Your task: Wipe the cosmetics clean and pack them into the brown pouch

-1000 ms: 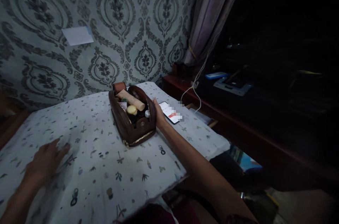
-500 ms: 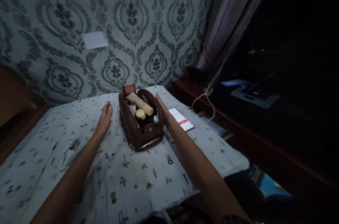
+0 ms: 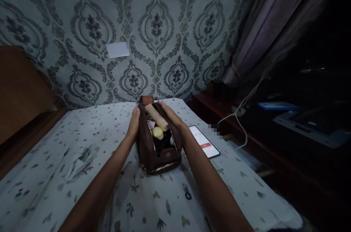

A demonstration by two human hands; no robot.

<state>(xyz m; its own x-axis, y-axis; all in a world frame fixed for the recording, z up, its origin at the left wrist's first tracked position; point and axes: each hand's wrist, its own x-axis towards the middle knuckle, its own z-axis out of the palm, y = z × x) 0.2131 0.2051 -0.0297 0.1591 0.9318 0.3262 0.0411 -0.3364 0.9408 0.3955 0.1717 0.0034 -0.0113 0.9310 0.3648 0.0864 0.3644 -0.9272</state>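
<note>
- Brown bag is guessed soft, a bit heavy, best held by both sides.
- Sides are touched by left hand and right hand, fingers together.

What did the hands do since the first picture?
The left hand moved right and forward, from over the white patterned bedsheet to the left side of the open, dark-brown, leather-looking bag. The right hand stayed at its right side. The beige cylindrical tube stayed inside, and the flat, dark-edged phone still lies to the right.
</note>
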